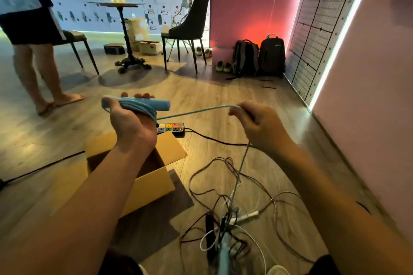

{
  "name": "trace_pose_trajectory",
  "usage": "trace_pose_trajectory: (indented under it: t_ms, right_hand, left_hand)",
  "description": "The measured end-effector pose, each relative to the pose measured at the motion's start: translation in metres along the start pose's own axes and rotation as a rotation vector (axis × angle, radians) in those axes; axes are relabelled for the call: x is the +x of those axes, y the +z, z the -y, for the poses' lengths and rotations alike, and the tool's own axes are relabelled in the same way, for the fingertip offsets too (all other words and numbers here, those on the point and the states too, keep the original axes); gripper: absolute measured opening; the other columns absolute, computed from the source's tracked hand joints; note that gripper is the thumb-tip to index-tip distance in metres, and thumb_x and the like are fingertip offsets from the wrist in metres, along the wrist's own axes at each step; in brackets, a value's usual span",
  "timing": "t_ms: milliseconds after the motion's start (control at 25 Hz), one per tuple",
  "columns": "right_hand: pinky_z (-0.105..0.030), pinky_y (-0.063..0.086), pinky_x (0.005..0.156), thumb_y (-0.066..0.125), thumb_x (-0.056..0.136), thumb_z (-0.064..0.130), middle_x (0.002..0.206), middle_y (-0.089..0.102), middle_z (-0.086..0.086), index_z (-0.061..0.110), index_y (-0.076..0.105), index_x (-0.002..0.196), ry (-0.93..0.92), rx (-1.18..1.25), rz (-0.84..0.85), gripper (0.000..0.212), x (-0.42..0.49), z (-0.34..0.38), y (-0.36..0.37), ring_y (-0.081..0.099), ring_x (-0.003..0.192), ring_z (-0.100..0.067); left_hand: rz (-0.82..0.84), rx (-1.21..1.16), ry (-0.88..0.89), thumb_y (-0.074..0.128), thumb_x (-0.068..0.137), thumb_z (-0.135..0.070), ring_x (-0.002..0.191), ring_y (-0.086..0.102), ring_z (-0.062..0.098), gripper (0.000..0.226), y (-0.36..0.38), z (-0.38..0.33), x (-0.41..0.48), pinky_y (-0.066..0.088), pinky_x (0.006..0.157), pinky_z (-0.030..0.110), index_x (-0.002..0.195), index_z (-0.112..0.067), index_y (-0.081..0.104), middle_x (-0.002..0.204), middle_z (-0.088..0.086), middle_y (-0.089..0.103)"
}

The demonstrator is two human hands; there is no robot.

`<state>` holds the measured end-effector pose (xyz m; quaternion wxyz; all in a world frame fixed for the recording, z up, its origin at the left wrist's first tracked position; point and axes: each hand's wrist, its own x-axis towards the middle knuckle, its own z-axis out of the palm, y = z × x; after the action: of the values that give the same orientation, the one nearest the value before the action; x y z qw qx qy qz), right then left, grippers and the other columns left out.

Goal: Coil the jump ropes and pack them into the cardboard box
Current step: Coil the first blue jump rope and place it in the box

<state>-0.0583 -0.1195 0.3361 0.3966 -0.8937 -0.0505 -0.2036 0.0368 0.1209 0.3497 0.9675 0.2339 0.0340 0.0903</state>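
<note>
My left hand (131,121) grips a light blue jump rope handle (143,104) with several turns of blue cord wound around it. From there the blue cord (196,111) stretches right to my right hand (257,121), which pinches it, and then drops to the floor. Below lies a tangled pile of jump ropes (232,214) in white, dark red and black, with a white handle and a black handle among them. The open cardboard box (154,183) sits on the floor under my left forearm; its inside is mostly hidden.
A power strip (171,128) with a black cable lies just beyond the box. A person's bare legs (42,78) stand at the left. Chairs, a round table (118,4), small boxes, shoes and two backpacks (259,57) are farther back. A wall runs along the right.
</note>
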Motion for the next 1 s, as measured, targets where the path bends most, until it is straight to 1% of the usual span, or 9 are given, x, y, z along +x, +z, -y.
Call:
trace_pose_trajectory:
  t_ms: [120,160,280,400,520,640,720,840,1000]
  right_hand:
    - [-0.025,0.042,0.055,0.045,0.102,0.04,0.072,0.055,0.004,0.027,0.067,0.1,0.161,-0.177,0.524,0.026,-0.011,0.011,0.007,0.045,0.056,-0.007]
    - [-0.023,0.041,0.055,0.045,0.102,0.041,0.071,0.055,0.002,0.029,0.067,0.097,0.135,-0.154,0.53,0.025,-0.014,0.012,0.008,0.043,0.055,-0.006]
    - [-0.018,0.032,0.049,0.055,0.099,0.03,0.057,0.05,0.006,0.019,0.073,0.097,-0.026,0.132,0.066,0.021,-0.003,0.017,-0.003,0.038,0.047,-0.004]
    - [-0.017,0.032,0.052,0.06,0.098,0.028,0.054,0.052,0.014,0.017,0.075,0.101,-0.031,0.047,0.089,0.019,-0.006,0.01,0.008,0.041,0.048,-0.003]
    - [-0.008,0.036,0.056,0.064,0.096,0.024,0.063,0.053,0.027,0.012,0.075,0.104,-0.287,-0.049,-0.064,0.018,-0.007,0.012,0.008,0.053,0.055,0.001]
    - [-0.007,0.039,0.059,0.063,0.095,0.031,0.075,0.057,0.022,0.011,0.075,0.1,-0.408,-0.132,-0.119,0.024,0.0,0.01,0.004,0.054,0.06,0.007]
    - [-0.012,0.036,0.053,0.059,0.093,0.046,0.063,0.054,0.018,0.014,0.071,0.085,-0.344,-0.129,-0.151,0.035,-0.002,0.002,0.008,0.048,0.051,-0.001]
    - [-0.028,0.039,0.054,0.043,0.089,0.066,0.053,0.048,0.004,0.006,0.058,0.064,-0.091,0.038,-0.104,0.066,0.0,-0.003,0.012,0.042,0.048,-0.009]
    - [-0.041,0.051,0.086,0.022,0.093,0.068,0.08,0.068,-0.004,0.011,0.063,0.081,0.239,0.142,0.593,0.071,-0.006,-0.011,0.035,0.065,0.078,-0.014]
  left_hand:
    - [0.043,0.16,0.103,0.036,0.103,-0.049,0.074,0.059,0.014,0.037,-0.001,0.004,-0.001,0.054,0.084,0.033,0.112,-0.016,0.048,0.088,0.002,0.053]
    - [0.051,0.178,0.109,0.036,0.103,-0.049,0.073,0.059,0.012,0.036,-0.001,0.005,-0.001,0.054,0.085,0.032,0.112,-0.016,0.048,0.086,0.001,0.053]
    - [0.173,0.301,0.167,0.034,0.104,-0.049,0.073,0.059,0.011,0.033,-0.006,0.008,0.0,0.051,0.086,0.033,0.107,-0.019,0.049,0.08,-0.003,0.056]
    - [0.428,1.077,0.425,0.037,0.102,-0.052,0.085,0.058,0.025,0.024,-0.013,0.017,-0.002,0.048,0.083,0.039,0.092,-0.039,0.055,0.084,-0.001,0.059]
    - [0.719,1.71,0.117,0.035,0.107,-0.035,0.085,0.061,0.036,0.031,-0.014,0.034,-0.015,0.052,0.083,0.052,0.106,-0.015,0.058,0.095,0.023,0.063]
    - [0.84,1.474,-0.565,0.025,0.087,-0.073,0.058,0.054,0.025,0.074,-0.009,0.041,-0.039,0.051,0.062,0.039,0.083,-0.006,0.056,0.071,0.015,0.056]
    - [0.926,1.264,-0.801,0.016,0.086,-0.078,0.05,0.048,0.02,0.081,-0.005,0.04,-0.047,0.046,0.052,0.029,0.076,-0.005,0.052,0.061,0.011,0.049]
    - [0.985,0.829,-0.959,0.024,0.089,-0.075,0.042,0.044,0.015,0.074,0.001,0.033,-0.053,0.04,0.045,0.024,0.072,-0.009,0.051,0.053,0.005,0.045]
    - [0.889,0.11,-0.875,0.021,0.099,-0.061,0.044,0.049,0.012,0.062,0.009,0.022,-0.044,0.046,0.049,0.026,0.074,-0.014,0.053,0.055,-0.001,0.05]
